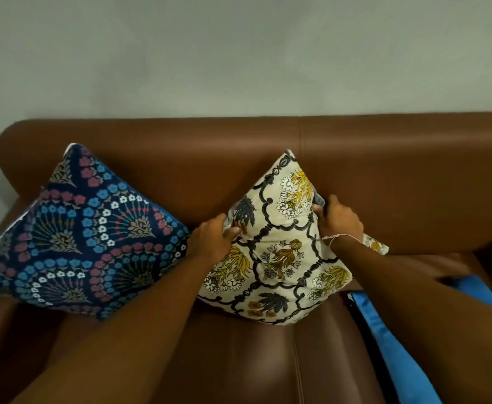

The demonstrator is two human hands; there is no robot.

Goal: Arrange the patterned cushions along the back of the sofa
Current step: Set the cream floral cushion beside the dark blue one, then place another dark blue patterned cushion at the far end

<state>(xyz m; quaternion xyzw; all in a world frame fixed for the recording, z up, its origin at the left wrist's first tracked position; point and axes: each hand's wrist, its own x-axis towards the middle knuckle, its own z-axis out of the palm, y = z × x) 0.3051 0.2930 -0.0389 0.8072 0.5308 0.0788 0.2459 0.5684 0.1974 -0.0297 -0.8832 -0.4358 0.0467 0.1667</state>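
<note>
Both the left hand (214, 239) and right hand (341, 218) gripped the cream floral-patterned cushion (279, 258) by its side edges, propped corner-up against the brown leather sofa (385, 170) back beside the navy floral-patterned cushion (84, 237).

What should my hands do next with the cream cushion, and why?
Probably ease the cream cushion back until it leans on the sofa backrest, then let go. Both the left hand and right hand grip its side corners, it stands on a point like the blue cushion beside it, and a gap separates the two.
</note>
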